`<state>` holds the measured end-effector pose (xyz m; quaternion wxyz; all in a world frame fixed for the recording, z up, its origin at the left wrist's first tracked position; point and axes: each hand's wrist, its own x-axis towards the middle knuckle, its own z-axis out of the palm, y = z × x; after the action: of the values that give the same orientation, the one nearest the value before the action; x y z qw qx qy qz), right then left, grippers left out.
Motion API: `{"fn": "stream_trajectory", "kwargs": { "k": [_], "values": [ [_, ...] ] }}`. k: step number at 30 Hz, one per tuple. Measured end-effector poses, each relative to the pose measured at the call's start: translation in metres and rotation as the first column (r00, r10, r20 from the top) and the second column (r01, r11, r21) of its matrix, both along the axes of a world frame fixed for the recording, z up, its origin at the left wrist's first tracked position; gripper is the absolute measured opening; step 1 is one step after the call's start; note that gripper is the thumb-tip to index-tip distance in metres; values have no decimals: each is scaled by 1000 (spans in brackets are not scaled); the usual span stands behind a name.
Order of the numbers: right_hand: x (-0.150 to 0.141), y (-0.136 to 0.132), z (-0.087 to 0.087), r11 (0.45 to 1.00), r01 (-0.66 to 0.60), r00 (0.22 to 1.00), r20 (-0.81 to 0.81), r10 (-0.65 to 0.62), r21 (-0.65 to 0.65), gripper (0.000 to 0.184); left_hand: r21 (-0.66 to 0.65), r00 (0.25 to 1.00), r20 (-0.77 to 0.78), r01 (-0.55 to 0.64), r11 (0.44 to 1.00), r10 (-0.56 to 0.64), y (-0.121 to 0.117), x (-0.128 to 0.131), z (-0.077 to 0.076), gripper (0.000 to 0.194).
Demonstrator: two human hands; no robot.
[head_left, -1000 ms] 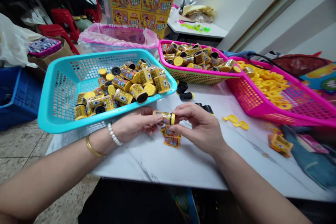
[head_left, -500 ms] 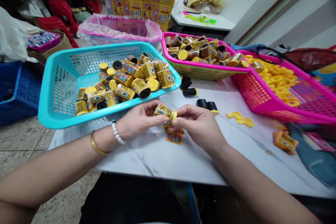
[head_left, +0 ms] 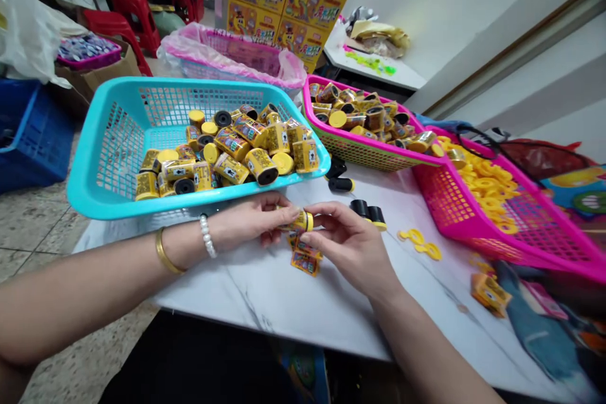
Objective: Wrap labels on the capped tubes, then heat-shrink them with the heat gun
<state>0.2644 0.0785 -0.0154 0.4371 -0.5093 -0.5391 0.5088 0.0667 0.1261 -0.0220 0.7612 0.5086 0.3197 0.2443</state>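
Note:
My left hand [head_left: 258, 222] is closed around a small yellow printed canister [head_left: 297, 223], whose yellow-capped end points right. Its other end is hidden by the fingers. My right hand [head_left: 353, 246] has thumb and forefinger curved on either side of the capped end, lightly gripping it. Under the hands, orange and yellow printed labels [head_left: 305, 262] lie on the white marbled table [head_left: 265, 293]. Just beyond my left hand stands a turquoise basket [head_left: 113, 196] with many similar canisters [head_left: 231, 142]. Black canisters with yellow caps [head_left: 368, 211] lie past my right hand.
A pink basket [head_left: 379, 154] of canisters stands behind. Another pink basket [head_left: 440, 202] holds yellow ring-shaped pieces [head_left: 487, 183]; a few yellow rings [head_left: 420, 243] and a folded yellow packet [head_left: 491, 293] lie on the right. Yellow cartons [head_left: 303, 6] are stacked at the back.
The view has shifted and tilted slightly. My left fingers now cover more of the canister, and my right thumb and forefinger sit wider apart around its capped end.

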Motion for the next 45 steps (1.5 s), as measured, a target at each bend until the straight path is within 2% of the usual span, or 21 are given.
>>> {"fn": "stream_trajectory", "kwargs": {
  "k": [3, 6, 8, 10, 12, 14, 17, 20, 23, 27, 30, 33, 35, 37, 38, 40, 42, 43, 45],
  "values": [
    [2, 0, -1, 1000, 20, 1000, 22, -19, -16, 35, -5, 999, -6, -34, 999, 34, 1, 0, -2, 40],
    [0, 0, -3, 981, 30, 999, -25, -35, -190, 33, 34, 997, 20, -70, 997, 69, -2, 3, -3, 30],
    [-3, 2, -5, 945, 14, 995, -92, -47, -326, 36, 75, 996, 46, -80, 994, 77, -5, 4, -2, 27],
    [-7, 3, -7, 914, 4, 983, -167, -79, -406, 41, 128, 995, 53, -96, 987, 90, -9, 5, 1, 22],
    [-11, 4, -8, 895, -26, 969, -231, -87, -446, 44, 189, 993, 23, -115, 975, 113, -12, 5, 5, 20],
    [-11, 5, -7, 889, -90, 962, -271, -39, -448, 47, 219, 993, -35, -106, 970, 117, -13, 5, 9, 20],
    [-3, 6, -3, 906, -184, 959, -273, 80, -381, 53, 155, 988, -146, -19, 988, 42, -13, 4, 11, 28],
    [7, 7, 0, 955, -184, 966, -222, 133, -231, 46, 41, 982, -187, -7, 999, 15, -10, 4, 9, 34],
    [11, 7, -2, 967, -207, 966, -188, 178, -149, 45, -49, 992, -126, -37, 998, 31, -8, 4, 7, 38],
    [3, 2, -5, 977, -188, 973, -155, 172, -100, 37, -121, 998, 10, 61, 991, -60, -7, 3, 3, 49],
    [-5, 0, 0, 979, -187, 976, -132, 175, -79, 34, -134, 998, 45, 43, 990, -37, -9, 3, 2, 57],
    [-7, 9, 17, 993, -114, 994, 3, 114, 22, 29, -129, 999, 51, -1, 992, 7, -10, 5, 2, 64],
    [-7, 22, 37, 985, 18, 996, 87, -33, 171, 29, -124, 999, 41, -1, 992, 6, -11, 5, 2, 69],
    [-6, 39, 61, 946, 122, 985, 79, -152, 300, 33, -109, 1000, 18, 5, 994, -3, -11, 5, 1, 72],
    [-5, 48, 73, 931, 136, 984, 61, -166, 339, 38, -100, 1000, 6, 4, 995, -3, -11, 5, 1, 72],
    [-4, 64, 90, 925, 81, 991, 68, -114, 372, 52, -88, 1000, -5, 2, 996, -3, -11, 4, 1, 67],
    [1, 74, 96, 933, 3, 992, 114, -47, 359, 62, -90, 1000, -19, 6, 996, -7, -11, 4, 2, 58],
    [5, 77, 94, 940, -13, 990, 140, -37, 341, 60, -89, 999, -39, 10, 996, -13, -11, 4, 3, 53],
    [19, 76, 83, 953, 25, 980, 181, -83, 302, 45, -62, 993, -113, 7, 998, -14, -10, 4, 5, 42]
  ]
}}
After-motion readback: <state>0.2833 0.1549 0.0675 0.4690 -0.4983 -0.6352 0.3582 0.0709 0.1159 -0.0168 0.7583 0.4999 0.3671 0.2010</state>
